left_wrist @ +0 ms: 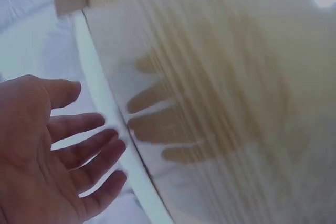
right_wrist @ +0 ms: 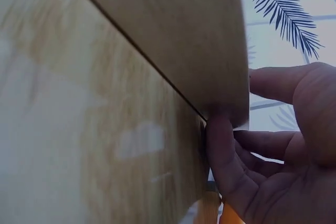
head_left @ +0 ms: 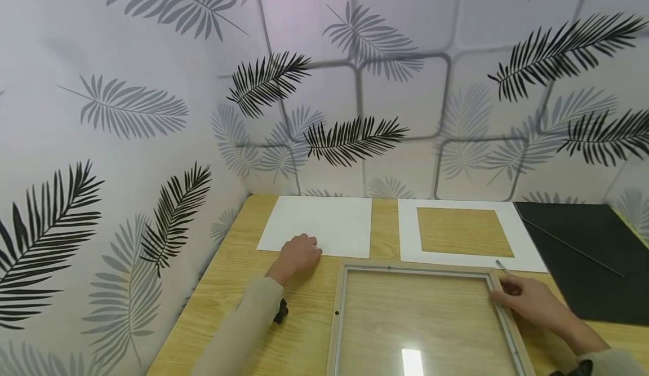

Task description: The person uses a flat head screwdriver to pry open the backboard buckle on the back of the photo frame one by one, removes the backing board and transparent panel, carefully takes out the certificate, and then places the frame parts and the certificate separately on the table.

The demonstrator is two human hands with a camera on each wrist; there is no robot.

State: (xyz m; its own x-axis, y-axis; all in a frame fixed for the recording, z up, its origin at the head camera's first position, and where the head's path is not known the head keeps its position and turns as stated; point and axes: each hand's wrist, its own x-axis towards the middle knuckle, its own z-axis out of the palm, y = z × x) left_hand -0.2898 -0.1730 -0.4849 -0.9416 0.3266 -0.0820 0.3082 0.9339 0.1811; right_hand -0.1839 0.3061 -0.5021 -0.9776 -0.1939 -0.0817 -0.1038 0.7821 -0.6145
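Note:
My left hand (head_left: 300, 253) reaches out at the near edge of a white sheet (head_left: 324, 224), its fingers loosely extended and holding nothing. In the left wrist view the spread fingers (left_wrist: 86, 148) hang close above a pale edge, with their reflection or shadow on the table. My right hand (head_left: 532, 301) pinches the far right corner of a wooden picture frame (head_left: 336, 314) between thumb and finger. The frame lies flat with a grey inner rim. A thin metal-tipped piece (head_left: 502, 264) sticks out beside the right hand; its kind cannot be made out.
Behind the frame lies a white mat (head_left: 408, 232) with a rectangular cut-out. A black board (head_left: 583, 286) with a thin rod (head_left: 573, 246) on it lies at the right. Something orange (right_wrist: 231, 214) shows below the right hand. A feather-patterned wall (head_left: 314, 83) closes off the table's back and left.

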